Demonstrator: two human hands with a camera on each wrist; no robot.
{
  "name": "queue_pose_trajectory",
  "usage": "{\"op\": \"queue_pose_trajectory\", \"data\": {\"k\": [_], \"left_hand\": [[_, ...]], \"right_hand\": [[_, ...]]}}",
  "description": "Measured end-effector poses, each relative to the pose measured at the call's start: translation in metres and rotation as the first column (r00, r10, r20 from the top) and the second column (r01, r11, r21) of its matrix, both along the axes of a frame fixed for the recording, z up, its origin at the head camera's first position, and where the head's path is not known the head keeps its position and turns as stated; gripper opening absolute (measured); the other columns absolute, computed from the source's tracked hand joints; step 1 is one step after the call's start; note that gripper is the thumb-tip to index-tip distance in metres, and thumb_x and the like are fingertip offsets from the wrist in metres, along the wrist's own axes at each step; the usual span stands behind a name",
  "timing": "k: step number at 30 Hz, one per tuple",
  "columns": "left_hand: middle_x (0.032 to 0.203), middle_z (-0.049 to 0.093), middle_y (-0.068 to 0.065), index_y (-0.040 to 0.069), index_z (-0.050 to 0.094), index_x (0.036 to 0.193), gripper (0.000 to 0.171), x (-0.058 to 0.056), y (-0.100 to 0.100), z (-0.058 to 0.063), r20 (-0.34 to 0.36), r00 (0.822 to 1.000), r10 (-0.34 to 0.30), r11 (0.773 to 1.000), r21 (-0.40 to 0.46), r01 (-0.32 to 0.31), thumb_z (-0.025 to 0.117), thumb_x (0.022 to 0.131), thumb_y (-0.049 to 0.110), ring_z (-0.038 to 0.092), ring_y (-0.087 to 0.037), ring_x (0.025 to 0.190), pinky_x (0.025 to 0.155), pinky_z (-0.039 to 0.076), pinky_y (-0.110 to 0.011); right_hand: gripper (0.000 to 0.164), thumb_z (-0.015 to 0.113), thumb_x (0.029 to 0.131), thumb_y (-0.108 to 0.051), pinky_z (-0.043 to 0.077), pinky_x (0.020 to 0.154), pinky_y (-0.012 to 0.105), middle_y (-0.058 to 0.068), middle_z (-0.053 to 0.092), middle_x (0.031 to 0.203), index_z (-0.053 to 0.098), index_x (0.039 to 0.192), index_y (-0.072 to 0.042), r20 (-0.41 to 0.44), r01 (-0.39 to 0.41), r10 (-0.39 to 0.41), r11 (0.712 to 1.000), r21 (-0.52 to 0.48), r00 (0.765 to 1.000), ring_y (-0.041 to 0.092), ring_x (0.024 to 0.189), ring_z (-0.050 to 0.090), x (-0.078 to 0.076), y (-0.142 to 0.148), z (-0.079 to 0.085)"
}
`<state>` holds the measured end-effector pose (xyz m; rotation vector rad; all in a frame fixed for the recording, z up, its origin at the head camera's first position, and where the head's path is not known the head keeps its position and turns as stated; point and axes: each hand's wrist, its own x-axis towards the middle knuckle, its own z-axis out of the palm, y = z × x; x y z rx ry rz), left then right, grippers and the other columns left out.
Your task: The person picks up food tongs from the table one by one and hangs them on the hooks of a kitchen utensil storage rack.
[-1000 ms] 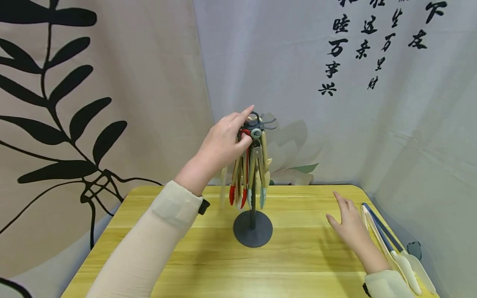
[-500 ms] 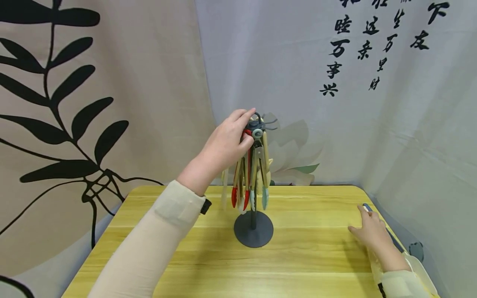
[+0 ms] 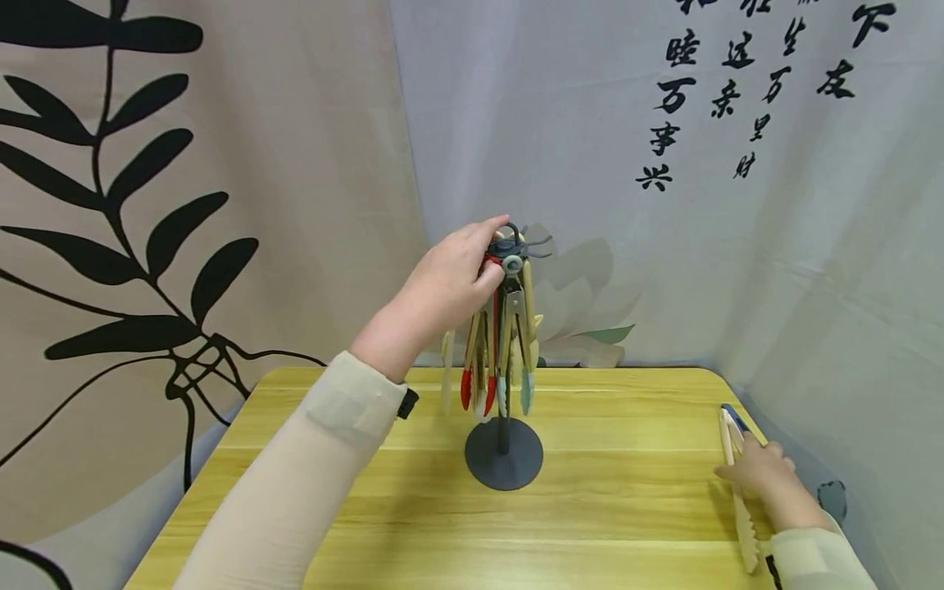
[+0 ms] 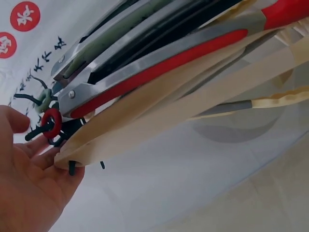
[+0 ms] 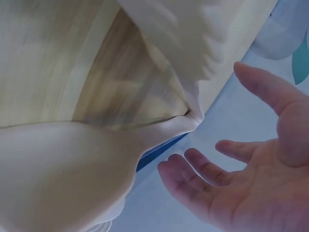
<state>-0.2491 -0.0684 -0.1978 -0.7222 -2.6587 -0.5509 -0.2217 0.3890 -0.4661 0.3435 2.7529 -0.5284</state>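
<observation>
A dark grey rotary utensil rack [image 3: 504,459] stands mid-table, hung with red-tipped tongs [image 3: 492,328], pale blue-tipped tongs [image 3: 515,301] and beige utensils. Up at its hooks is my left hand [image 3: 450,274], index finger along the top ring and thumb by the red hanging loop. The left wrist view has the fingers of my left hand [image 4: 36,183] behind a beige handle end, thumb apart from the red loop [image 4: 52,123]. Over at the table's right edge my right hand [image 3: 767,479], fingers spread, reaches over beige serrated tongs [image 3: 746,533]. Their hinge [image 5: 195,120] lies between thumb and fingers of that hand [image 5: 260,183].
A blue-handled utensil [image 3: 734,416] lies along the right edge of the wooden table [image 3: 605,492], largely hidden by the right hand and sleeve. Bare hooks [image 3: 542,247] jut from the rack's right side. Cloth curtains [image 3: 575,123] hang close behind and to the right.
My right hand has moved right and toward me, from over the bare tabletop to over the utensils at the right edge. The left hand has stayed at the rack's top.
</observation>
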Motion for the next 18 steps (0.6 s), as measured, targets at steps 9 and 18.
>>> {"op": "queue_pose_trajectory", "data": {"k": [9, 18], "left_hand": [[0.147, 0.039, -0.001, 0.023, 0.029, 0.149, 0.067, -0.0017, -0.0022, -0.0012, -0.003, 1.000, -0.019, 0.999, 0.041, 0.019, 0.049, 0.093, 0.053, 0.040, -0.018, 0.133, 0.109, 0.036, -0.036], [0.131, 0.053, 0.000, 0.019, 0.035, 0.147, 0.069, -0.0022, -0.0003, -0.0018, -0.032, 0.999, -0.015, 0.998, 0.060, 0.017, 0.055, 0.089, 0.052, 0.049, -0.016, 0.122, 0.103, 0.041, -0.033]], "right_hand": [[0.095, 0.066, 0.083, -0.046, 0.034, 0.085, 0.071, 0.053, 0.017, 0.117, 0.022, 0.132, 0.023, 0.062, 0.004, -0.005, 1.000, 0.003, 0.998, 0.070, 0.105, 0.026, -0.0019, 0.0086, -0.0074], [0.087, 0.067, 0.083, -0.044, 0.040, 0.081, 0.065, 0.049, 0.023, 0.111, 0.031, 0.127, 0.022, 0.110, 0.010, -0.010, 1.000, -0.007, 0.994, 0.063, 0.099, 0.036, -0.0003, 0.0109, -0.0103]]}}
